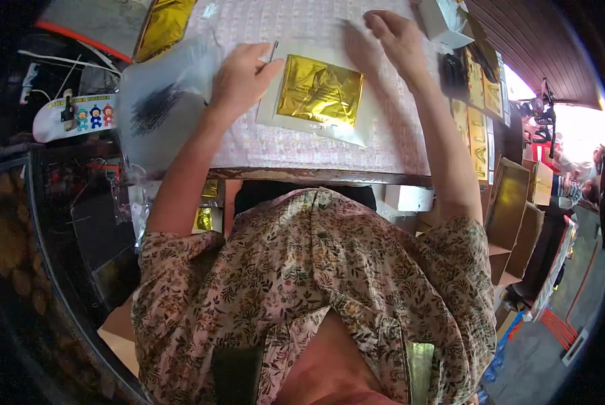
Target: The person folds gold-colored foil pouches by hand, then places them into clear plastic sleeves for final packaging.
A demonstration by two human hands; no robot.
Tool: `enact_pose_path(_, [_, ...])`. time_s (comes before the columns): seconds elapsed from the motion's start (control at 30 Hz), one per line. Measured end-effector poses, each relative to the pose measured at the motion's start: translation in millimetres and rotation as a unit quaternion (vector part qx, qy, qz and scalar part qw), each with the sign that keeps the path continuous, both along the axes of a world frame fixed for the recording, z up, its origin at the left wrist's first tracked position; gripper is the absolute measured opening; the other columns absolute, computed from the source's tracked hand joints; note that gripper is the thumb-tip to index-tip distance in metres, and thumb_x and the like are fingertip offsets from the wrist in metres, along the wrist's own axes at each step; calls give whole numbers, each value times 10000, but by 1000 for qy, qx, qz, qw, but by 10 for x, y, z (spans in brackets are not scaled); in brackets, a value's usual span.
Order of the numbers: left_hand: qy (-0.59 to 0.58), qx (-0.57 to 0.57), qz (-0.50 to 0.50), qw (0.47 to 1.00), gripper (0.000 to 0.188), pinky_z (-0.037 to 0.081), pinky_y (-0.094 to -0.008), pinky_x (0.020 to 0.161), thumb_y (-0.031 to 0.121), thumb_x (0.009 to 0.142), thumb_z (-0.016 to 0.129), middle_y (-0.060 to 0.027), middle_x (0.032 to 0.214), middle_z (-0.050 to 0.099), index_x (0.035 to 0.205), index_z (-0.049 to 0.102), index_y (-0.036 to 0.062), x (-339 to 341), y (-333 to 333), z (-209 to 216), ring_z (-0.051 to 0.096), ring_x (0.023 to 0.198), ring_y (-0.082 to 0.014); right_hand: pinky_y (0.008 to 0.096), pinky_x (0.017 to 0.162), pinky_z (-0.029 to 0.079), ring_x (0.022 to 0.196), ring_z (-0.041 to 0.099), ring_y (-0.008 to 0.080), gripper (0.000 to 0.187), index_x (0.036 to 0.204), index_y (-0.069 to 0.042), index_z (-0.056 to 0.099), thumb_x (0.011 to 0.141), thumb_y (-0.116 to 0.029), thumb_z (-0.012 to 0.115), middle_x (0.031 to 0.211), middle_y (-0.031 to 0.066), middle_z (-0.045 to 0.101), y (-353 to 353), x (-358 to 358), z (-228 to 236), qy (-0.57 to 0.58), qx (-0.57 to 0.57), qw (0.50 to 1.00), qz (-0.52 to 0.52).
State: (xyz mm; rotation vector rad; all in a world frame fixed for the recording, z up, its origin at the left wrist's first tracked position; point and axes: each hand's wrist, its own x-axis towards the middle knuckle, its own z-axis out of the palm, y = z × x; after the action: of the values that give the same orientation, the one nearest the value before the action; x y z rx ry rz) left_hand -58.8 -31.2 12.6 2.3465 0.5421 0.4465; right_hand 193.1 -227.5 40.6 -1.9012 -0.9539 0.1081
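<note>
On the cloth-covered table (248,145) lies a shiny gold foil packet (320,90) inside a larger clear plastic bag (346,135). My left hand (245,77) rests at the left side of this bag, its thumb and forefinger closed around a thin dark stick (274,50). Beyond the packet to the right, my right hand (398,47) is raised over the table, fingers loosely bent and apart, with nothing visible in them. Left of my left forearm, a large clear plastic sheet or bag (181,74) shows many thin dark strands (157,108) in or under it.
Another gold packet (164,27) lies at the far left. A white box (445,23) stands beside my right hand, with yellow printed packs (478,88) along the right edge. Open cardboard boxes (511,209) are to my right; a white cartoon-printed item (76,116) sits left.
</note>
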Motion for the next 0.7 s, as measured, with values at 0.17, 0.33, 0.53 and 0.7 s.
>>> enact_pose_path(0.17, [-43, 261, -135, 955, 594, 373, -462, 1162, 356, 1019, 597, -176, 1581, 447, 1500, 486, 26, -108, -71, 131, 462, 1440, -301, 554, 1276, 150, 1532, 316, 387, 604, 1599, -55, 326, 1063, -253, 521, 1634, 225, 353, -385, -1176, 12, -251, -183, 949, 51])
enact_pose_path(0.33, [39, 318, -247, 915, 735, 137, -529, 1271, 551, 1036, 482, -96, 1678, 323, 1590, 367, 83, 0, -162, 35, 271, 1559, -248, 582, 1260, 135, 1561, 226, 399, 815, 1609, 19, 254, 1047, -522, 491, 1673, 231, 259, -398, -1540, -364, -245, -256, 934, 44])
enact_pose_path(0.53, [67, 277, -237, 929, 753, 143, -509, 1278, 525, 1028, 517, -55, 1688, 309, 1611, 329, 86, -42, -145, -55, 255, 1566, -235, 602, 1242, 158, 1563, 232, 381, 894, 1617, 1, 253, 1015, -616, 490, 1684, 206, 254, -494, -1515, -372, -267, -305, 914, 29])
enact_pose_path(0.7, [77, 264, -237, 932, 743, 114, -506, 1284, 507, 1025, 534, -47, 1690, 305, 1608, 338, 91, -38, -167, -40, 237, 1572, -226, 595, 1238, 171, 1556, 245, 381, 894, 1622, -10, 250, 1015, -624, 482, 1691, 178, 256, -671, -1352, -357, -281, -333, 900, 7])
